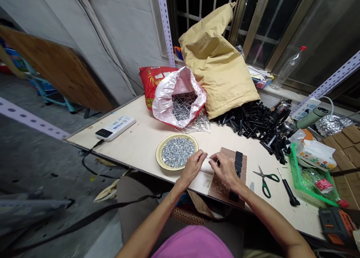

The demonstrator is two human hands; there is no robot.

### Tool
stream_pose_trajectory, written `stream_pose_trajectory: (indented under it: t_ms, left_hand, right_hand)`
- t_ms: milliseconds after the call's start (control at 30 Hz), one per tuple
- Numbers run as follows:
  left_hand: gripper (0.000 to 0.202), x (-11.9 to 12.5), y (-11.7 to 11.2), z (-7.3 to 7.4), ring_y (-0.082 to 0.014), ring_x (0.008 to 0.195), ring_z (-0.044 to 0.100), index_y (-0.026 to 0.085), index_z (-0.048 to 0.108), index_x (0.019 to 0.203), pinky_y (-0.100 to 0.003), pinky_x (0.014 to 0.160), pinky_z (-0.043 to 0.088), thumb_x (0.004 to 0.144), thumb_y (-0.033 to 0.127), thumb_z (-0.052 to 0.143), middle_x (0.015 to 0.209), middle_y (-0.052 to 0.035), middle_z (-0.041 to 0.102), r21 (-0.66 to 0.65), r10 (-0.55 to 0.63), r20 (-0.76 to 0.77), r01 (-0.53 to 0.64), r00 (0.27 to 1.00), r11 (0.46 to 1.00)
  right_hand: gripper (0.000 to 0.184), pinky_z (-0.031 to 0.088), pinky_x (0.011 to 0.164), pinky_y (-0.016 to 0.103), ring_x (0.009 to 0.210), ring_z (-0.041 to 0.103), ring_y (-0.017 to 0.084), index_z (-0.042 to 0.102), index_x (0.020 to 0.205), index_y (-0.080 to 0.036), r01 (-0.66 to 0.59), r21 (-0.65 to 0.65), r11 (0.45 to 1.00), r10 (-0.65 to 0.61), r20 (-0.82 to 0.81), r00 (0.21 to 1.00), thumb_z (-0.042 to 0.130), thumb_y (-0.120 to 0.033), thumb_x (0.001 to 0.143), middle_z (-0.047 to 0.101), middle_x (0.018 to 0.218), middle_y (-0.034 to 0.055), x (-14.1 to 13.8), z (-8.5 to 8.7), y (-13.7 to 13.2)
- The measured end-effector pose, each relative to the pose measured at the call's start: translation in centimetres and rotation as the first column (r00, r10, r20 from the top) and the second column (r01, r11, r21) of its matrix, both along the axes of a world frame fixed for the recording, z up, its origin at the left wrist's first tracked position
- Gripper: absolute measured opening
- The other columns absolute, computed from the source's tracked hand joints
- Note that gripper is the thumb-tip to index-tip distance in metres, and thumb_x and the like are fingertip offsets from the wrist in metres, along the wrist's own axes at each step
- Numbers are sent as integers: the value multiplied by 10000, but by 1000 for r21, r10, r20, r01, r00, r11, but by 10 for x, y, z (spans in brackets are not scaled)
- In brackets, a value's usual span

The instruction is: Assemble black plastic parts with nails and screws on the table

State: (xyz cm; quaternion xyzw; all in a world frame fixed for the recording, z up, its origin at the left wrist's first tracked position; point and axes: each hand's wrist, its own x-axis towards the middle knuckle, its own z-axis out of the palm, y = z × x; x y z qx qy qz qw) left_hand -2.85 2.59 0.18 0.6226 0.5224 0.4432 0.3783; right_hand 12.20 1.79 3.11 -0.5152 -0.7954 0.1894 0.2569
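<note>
Pretty cluttered pale counter (pixel 140 138): dish (pixel 158 153) of metal bits, open red sack (pixel 164 104), messy pile of black parts (pixel 247 121), brown board (pixel 219 186), scissors (pixel 263 176), black-handled tool (pixel 289 190), green basket (pixel 305 190), plus a white gadget (pixel 119 126).

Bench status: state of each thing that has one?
Left hand, pinching thin rod
Right hand, closed at thin rod's other end
Yellow plate, full of small metal pieces
Red bag, open, holding metal pins
Scissors, blades apart
White device, cable attached
Clear bottle, capped
Black parts, loosely heaped
</note>
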Motion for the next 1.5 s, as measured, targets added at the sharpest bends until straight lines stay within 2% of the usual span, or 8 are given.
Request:
stream_pose_trajectory:
  t_ms: [233,467,567,667,800,1067,1367,1500]
  left_hand:
    - [301,5,-2,-7,-123,562,360,228,378,629,-255,568,318,830,451,363,579,58,344,-39,17,105,-13,994,999]
    - [332,6,-2,-9,-118,550,326,229,354,605,-258,561,306,813,488,366,565,64,302,-44,30,93,-26,995,999]
    - [345,5,-3,-9,-115,544,319,228,341,598,-253,545,296,814,495,371,558,65,304,-62,19,98,-13,995,998]
    - [352,6,-4,-9,-112,528,305,231,325,600,-244,510,274,826,497,373,548,68,289,-111,-6,138,22,990,994]
    - [369,9,-5,-11,-107,519,297,230,332,602,-237,482,253,818,523,391,555,68,290,-137,17,170,6,985,991]
    - [368,14,-5,-17,-87,452,292,222,390,629,-212,417,234,795,536,489,511,86,287,-186,73,331,-11,941,983]
    - [541,16,-6,-2,-25,367,135,231,315,662,-135,343,100,619,658,644,481,140,200,-395,84,678,266,730,879]
    - [547,14,-6,1,-15,360,134,225,327,662,-120,340,84,602,640,678,471,143,206,-407,83,699,299,711,863]
  right_hand:
    - [250,339,554,238,665,592,147,626,891,-191,-18,153,988,-18,229,973,400,-273,958,650,811,47,2,-7,-4]
    - [275,343,547,213,620,584,114,610,848,-193,-50,-12,999,51,169,984,377,-261,976,653,733,-4,2,-4,-2]
    - [251,315,548,237,634,556,126,617,830,-194,-66,197,978,7,289,957,409,-230,966,647,734,6,4,-8,-2]
    - [243,284,576,277,659,515,149,629,832,-198,-162,478,863,-72,434,898,421,-169,953,636,716,19,5,-12,-4]
    - [223,274,593,291,661,482,154,623,820,-202,-190,607,772,-143,457,878,443,-157,944,627,721,13,4,-13,-6]
    - [247,300,608,275,642,500,145,616,831,-210,-130,570,811,-167,439,883,409,-189,965,603,722,19,1,-14,-8]
    - [314,310,568,243,610,548,119,621,804,-204,-41,541,840,-154,311,938,370,-253,985,625,691,6,2,-13,-9]
    - [283,318,562,230,624,568,109,636,840,-209,-19,465,885,-146,316,938,396,-267,978,650,736,4,3,-14,-9]
